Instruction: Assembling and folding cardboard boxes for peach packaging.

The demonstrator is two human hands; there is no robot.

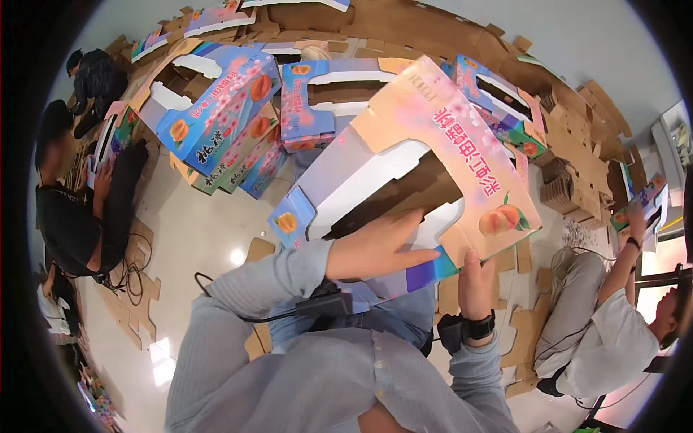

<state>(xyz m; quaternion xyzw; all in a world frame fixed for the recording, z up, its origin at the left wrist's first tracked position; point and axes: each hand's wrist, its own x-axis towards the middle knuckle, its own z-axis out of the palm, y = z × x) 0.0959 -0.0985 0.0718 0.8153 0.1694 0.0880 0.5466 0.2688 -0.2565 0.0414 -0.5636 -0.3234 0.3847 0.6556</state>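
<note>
In front of me is a printed cardboard fruit box (498,166), orange, pink and lilac with peach pictures. It is tilted, and a wide cut-out in its top shows white flap edges and a brown inside. My left hand (375,245) lies across the near side of the cut-out, thumb and forefinger stretched apart; its other fingers are partly hidden. At the near right corner my right hand (476,285) grips the box, thumb up against the edge and the other fingers mostly out of sight. A black watch-like band (478,326) is on my right wrist.
Stacked printed boxes (224,108) stand ahead to the left, another box (307,108) beyond mine. Flat brown cardboard (577,159) is piled at the right. A person (72,202) sits at the left, another (613,325) at the right, each handling a box. Cables (130,274) lie on the floor.
</note>
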